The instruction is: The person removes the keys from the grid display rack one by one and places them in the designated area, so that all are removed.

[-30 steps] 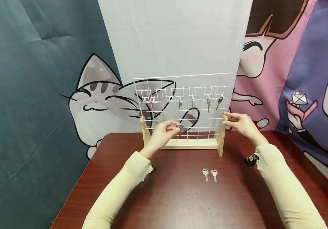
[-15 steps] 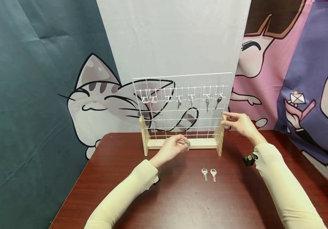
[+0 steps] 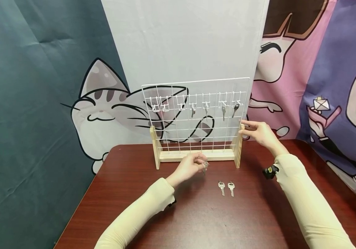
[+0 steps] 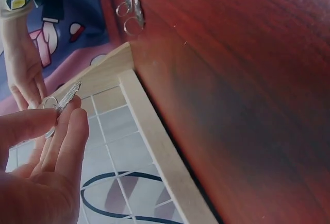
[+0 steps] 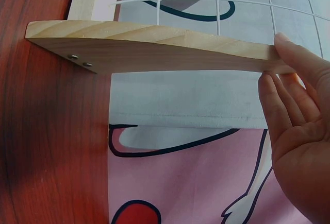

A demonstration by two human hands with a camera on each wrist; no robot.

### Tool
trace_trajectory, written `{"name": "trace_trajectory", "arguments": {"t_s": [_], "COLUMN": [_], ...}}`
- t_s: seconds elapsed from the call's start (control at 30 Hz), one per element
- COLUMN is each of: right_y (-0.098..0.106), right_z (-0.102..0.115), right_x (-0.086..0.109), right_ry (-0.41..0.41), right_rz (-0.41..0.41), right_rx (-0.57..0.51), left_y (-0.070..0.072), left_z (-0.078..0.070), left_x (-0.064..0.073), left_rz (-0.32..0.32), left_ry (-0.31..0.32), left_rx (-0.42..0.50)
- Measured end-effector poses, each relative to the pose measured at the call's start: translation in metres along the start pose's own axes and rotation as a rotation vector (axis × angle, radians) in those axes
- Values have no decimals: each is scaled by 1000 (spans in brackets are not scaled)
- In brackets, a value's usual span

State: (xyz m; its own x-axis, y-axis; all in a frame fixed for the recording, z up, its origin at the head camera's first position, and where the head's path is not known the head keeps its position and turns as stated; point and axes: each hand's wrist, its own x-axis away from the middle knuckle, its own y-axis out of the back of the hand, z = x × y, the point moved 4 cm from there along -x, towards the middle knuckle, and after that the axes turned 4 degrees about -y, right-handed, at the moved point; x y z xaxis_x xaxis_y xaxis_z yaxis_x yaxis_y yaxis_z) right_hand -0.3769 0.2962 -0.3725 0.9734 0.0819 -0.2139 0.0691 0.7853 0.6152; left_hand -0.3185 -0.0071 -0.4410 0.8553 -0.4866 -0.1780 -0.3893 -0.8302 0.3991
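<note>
My left hand pinches a silver key with a ring between thumb and fingertips, low in front of the rack's base. At the rack's right side, my right hand grips the top of the wooden upright, thumb on one face and fingers on the other. The white wire rack stands upright on its wooden base. Several keys hang from its right-hand hooks, the rightmost a darker key. Hooks at the left hold no keys. Two more silver keys lie side by side on the table.
The reddish-brown table extends toward me from the rack. A curtain with a cartoon cat hangs behind, and a pink and purple printed cloth hangs at the right.
My left hand, with the key in it, has come down and rightward from in front of the wire grid toward the table. The right hand keeps its grip on the upright.
</note>
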Motion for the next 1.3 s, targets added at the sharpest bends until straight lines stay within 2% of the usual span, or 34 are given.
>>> {"name": "trace_trajectory", "arguments": {"t_s": [0.1, 0.5, 0.83, 1.07, 1.3], "right_y": [1, 8, 3, 2, 0], "right_z": [1, 6, 2, 0, -2], "right_x": [0, -2, -2, -1, -2], "right_ry": [-4, -39, -50, -43, -49], "right_rz": [-2, -29, -13, -29, -15], "right_rx": [-5, 39, -8, 26, -4], "left_y": [-4, -27, -40, -44, -43], "left_z": [3, 10, 21, 29, 33], "left_x": [1, 5, 9, 8, 4], "left_rz": [31, 167, 220, 237, 251], "left_ry": [3, 44, 66, 110, 109], "left_rx": [14, -102, -130, -119, -242]}}
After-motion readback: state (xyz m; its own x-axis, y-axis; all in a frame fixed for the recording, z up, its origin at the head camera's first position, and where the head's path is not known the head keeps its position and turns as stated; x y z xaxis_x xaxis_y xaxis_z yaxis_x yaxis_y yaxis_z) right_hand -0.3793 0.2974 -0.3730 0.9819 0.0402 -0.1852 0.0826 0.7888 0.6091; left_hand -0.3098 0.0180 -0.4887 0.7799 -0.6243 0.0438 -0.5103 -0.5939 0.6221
